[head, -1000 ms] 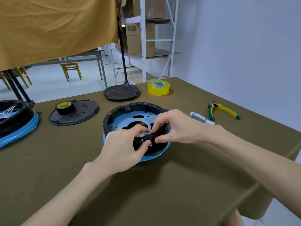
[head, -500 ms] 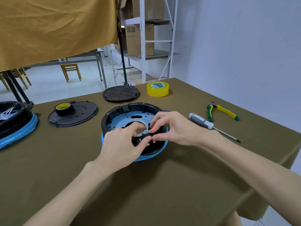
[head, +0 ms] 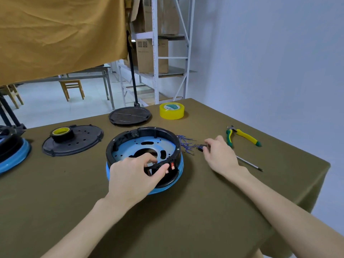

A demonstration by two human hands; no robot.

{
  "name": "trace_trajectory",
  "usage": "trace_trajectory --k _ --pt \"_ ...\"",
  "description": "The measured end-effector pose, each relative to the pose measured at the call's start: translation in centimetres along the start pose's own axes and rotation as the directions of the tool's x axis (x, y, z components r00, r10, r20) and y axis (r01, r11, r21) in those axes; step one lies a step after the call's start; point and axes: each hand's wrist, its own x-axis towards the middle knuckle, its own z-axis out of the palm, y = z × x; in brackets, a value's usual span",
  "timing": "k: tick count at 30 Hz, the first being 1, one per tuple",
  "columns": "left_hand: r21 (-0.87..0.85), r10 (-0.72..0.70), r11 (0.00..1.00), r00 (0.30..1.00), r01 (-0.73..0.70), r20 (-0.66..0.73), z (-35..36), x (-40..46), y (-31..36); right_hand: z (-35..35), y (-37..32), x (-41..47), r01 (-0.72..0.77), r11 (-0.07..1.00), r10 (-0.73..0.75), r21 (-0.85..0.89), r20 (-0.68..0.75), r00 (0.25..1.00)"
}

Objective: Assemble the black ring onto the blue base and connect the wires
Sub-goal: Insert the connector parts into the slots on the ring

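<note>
On the olive desk (head: pixel 204 211) the blue base (head: pixel 158 189) sits mid-scene with the black ring (head: pixel 158 130) already seated around its rim, and the left hand (head: pixel 134 175) curls over the ring's near edge, gripping it by the red switches (head: pixel 172 165). The purple wires (head: pixel 186 145) fan out on the desk just right of the ring, their strands running left to right toward the right hand (head: pixel 219 155), the nearer hand, whose fingertips pinch a small black connector (head: pixel 202 147) at their right end. How the wires meet that connector is too small to tell, and the left hand's fingers hide the ring's near inner wall.
</note>
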Motion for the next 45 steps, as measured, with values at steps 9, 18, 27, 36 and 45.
trace_trajectory --k 9,18,27,36,45 --pt "0.011 0.018 1.000 0.999 -0.018 0.032 0.1 0.1 -0.4 0.2 0.7 3.1 -0.149 0.989 0.150 -0.019 0.141 0.978" --pt "-0.001 0.052 0.999 0.980 -0.053 0.191 -0.9 0.3 -1.2 0.0 -0.7 2.1 -0.025 0.982 0.050 0.185 -0.134 0.990" --pt "-0.376 0.183 0.927 0.860 0.010 0.476 -2.3 0.4 -1.9 -4.6 -7.2 -4.1 0.257 0.530 -0.339 0.808 -0.076 0.938" --pt "-0.355 0.198 0.933 0.908 -0.059 0.370 -2.3 0.2 -2.6 -3.8 -6.8 -8.6 0.207 0.586 -0.414 0.783 0.070 0.908" --pt "-0.371 0.191 0.925 0.943 -0.080 0.271 -1.8 -0.6 -1.6 -3.0 -7.4 -9.9 0.366 0.668 -0.403 0.647 -0.099 0.910"
